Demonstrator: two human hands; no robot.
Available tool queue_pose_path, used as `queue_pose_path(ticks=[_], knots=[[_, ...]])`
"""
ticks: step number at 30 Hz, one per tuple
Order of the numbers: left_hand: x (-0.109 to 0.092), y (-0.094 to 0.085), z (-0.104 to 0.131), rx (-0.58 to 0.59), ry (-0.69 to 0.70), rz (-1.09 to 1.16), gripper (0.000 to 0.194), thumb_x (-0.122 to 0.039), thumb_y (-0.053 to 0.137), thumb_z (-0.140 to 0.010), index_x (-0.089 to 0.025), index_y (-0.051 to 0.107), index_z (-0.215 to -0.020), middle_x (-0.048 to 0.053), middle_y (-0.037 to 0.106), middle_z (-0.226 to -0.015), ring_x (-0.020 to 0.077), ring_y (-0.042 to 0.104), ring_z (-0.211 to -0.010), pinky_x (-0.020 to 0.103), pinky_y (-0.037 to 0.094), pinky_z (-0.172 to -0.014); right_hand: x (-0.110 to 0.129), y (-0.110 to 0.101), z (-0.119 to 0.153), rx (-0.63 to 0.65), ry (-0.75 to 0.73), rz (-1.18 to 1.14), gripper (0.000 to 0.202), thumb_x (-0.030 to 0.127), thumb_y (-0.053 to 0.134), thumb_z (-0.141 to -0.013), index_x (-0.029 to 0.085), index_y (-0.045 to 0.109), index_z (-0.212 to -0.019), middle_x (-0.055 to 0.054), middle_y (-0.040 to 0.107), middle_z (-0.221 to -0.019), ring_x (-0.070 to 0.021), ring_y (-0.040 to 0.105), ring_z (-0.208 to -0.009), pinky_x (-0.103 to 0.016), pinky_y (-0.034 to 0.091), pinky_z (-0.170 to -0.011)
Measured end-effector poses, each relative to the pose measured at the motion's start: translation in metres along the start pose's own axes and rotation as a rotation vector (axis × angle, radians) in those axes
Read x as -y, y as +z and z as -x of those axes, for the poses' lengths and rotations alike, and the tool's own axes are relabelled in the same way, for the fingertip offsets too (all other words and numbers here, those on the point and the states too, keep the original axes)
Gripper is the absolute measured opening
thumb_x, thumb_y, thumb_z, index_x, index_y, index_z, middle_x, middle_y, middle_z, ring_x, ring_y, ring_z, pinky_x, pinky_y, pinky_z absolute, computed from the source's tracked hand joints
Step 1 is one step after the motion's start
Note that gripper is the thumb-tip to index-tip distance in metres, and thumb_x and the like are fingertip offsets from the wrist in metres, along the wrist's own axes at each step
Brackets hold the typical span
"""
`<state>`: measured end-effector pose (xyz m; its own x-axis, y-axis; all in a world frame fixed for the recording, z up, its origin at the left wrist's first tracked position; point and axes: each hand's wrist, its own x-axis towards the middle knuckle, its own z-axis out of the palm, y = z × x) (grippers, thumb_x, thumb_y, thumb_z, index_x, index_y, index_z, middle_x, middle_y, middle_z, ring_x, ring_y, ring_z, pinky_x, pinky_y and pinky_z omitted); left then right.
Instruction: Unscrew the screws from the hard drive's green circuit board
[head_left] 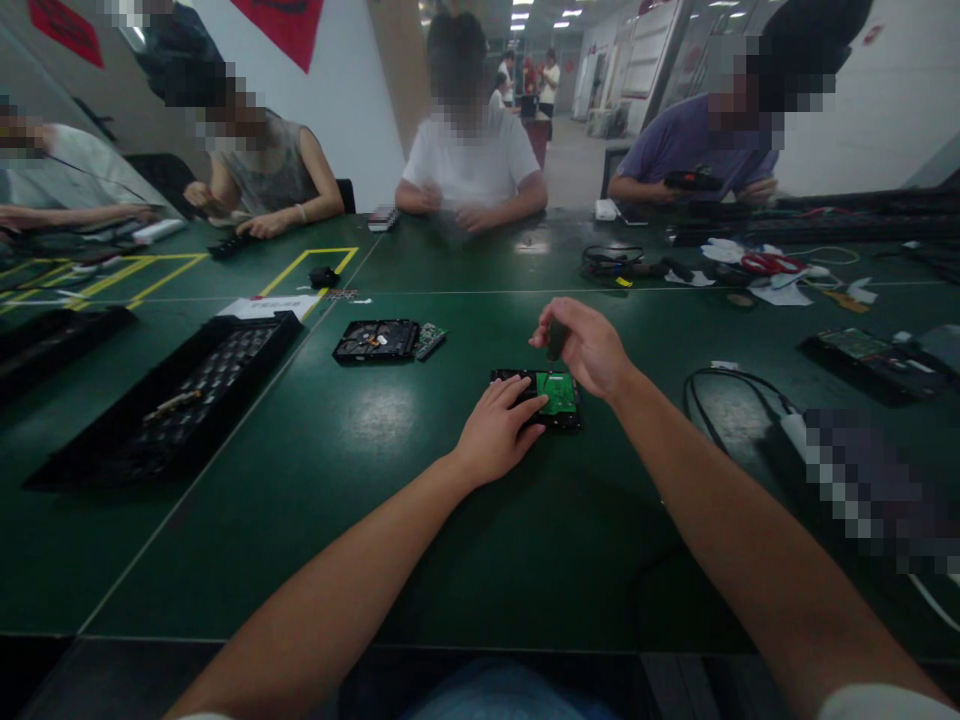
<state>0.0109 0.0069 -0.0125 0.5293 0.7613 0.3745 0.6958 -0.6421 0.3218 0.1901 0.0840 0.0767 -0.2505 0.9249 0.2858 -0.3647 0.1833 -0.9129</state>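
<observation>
A hard drive (561, 394) with a green circuit board lies flat on the green table. Across its left part reaches my left hand (501, 428), fingers over the top and thumb by the near edge, holding it against the table. Above the drive's far right side, my right hand (589, 345) is closed round an upright screwdriver (556, 340). Only its dark handle shows clearly; the tip is too faint to make out. To the left lies another hard drive (375, 341), with a loose circuit board (430, 340) touching or close beside its right end.
A long black tray (176, 400) with small parts stands at left. On the right are a cable (694, 400), a blurred-out device (870, 480) and another drive (874, 360). Red-handled scissors (771, 263) lie among scraps farther back. Several people sit working along the far side.
</observation>
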Motion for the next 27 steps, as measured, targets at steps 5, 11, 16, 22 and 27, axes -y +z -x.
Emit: queue_pose_path(ticks=[5,11,16,22,27], knots=[[0.0004,0.0005,0.0002,-0.003,0.002,0.003,0.045,-0.037,0.063,-0.104,-0.023,0.064,-0.147,0.014,0.050,-0.164,0.0337,0.042,-0.156,0.061,0.034,-0.128,-0.0030,-0.0006,0.0003,-0.052,0.019,0.042,0.037,0.054,0.088,-0.080,0.024,0.067,-0.083,0.003,0.065,-0.076,-0.0129,0.064,-0.072,-0.027,0.054,-0.075],[-0.0005,-0.0014,-0.0001,0.009,-0.004,-0.003,0.046,-0.037,0.062,-0.104,-0.022,0.063,-0.148,0.015,0.050,-0.163,0.0340,0.042,-0.156,0.060,0.033,-0.129,-0.0009,0.0009,0.0008,-0.028,0.002,0.019,0.034,0.050,0.086,-0.083,0.025,0.063,-0.086,0.003,0.069,-0.078,-0.0147,0.068,-0.075,-0.029,0.055,-0.077],[-0.0005,-0.0012,-0.0003,0.013,-0.004,-0.003,0.045,-0.037,0.063,-0.104,-0.022,0.064,-0.147,0.015,0.050,-0.163,0.0338,0.042,-0.156,0.061,0.034,-0.128,0.0000,0.0031,-0.0005,-0.016,0.006,-0.030,0.039,0.061,0.074,-0.090,0.023,0.067,-0.083,0.001,0.065,-0.074,-0.0164,0.066,-0.072,-0.033,0.057,-0.079],[0.0012,0.0017,0.0000,0.001,-0.005,0.005,0.045,-0.036,0.064,-0.103,-0.022,0.065,-0.146,0.015,0.050,-0.163,0.0335,0.043,-0.155,0.060,0.034,-0.129,-0.0048,0.0045,-0.0012,-0.073,0.035,-0.043,0.049,0.073,0.073,-0.086,0.026,0.058,-0.082,0.006,0.055,-0.064,-0.0151,0.060,-0.063,-0.036,0.058,-0.081],[0.0002,0.0005,0.0001,-0.004,-0.002,0.003,0.044,-0.037,0.064,-0.103,-0.023,0.065,-0.145,0.015,0.051,-0.163,0.0337,0.043,-0.155,0.061,0.035,-0.128,-0.0044,0.0019,-0.0009,-0.079,-0.003,-0.016,0.043,0.063,0.080,-0.085,0.026,0.058,-0.083,0.005,0.062,-0.070,-0.0154,0.065,-0.068,-0.033,0.057,-0.078]])
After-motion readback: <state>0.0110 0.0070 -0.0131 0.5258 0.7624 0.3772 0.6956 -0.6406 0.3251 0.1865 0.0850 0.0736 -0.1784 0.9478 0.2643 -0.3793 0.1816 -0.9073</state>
